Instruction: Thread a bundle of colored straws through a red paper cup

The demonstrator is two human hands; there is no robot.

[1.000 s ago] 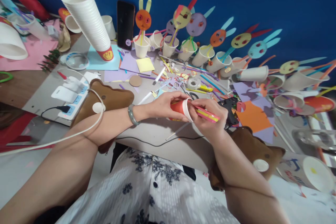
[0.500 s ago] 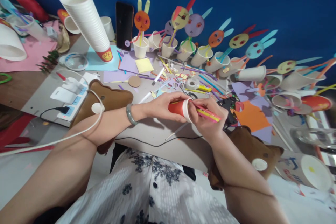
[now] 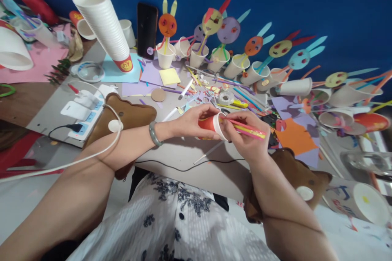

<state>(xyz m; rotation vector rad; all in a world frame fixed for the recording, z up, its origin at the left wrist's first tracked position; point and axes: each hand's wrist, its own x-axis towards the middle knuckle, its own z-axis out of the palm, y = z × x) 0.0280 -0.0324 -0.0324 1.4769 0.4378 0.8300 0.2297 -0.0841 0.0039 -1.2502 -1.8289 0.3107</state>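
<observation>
My left hand is wrapped round a red paper cup, tipped on its side with its white rim towards the right. Between the fingers of my right hand are pink and yellow straws, their inner ends at the cup's mouth. How far they reach into the cup is hidden by my fingers. Behind my hands lie a roll of clear tape and a yellow cutter knife among paper scraps. A thin white stick rests on the table below the cup.
Paper cups with rabbit-face figures line the blue wall. A tall stack of cups leans at the back left near a phone. Brown cushions lie under both forearms. A white cable crosses my left arm; a power strip sits nearby.
My right hand has shifted slightly right with the straws, whose inner ends show more at the cup's rim. My left hand still holds the cup in nearly the same place.
</observation>
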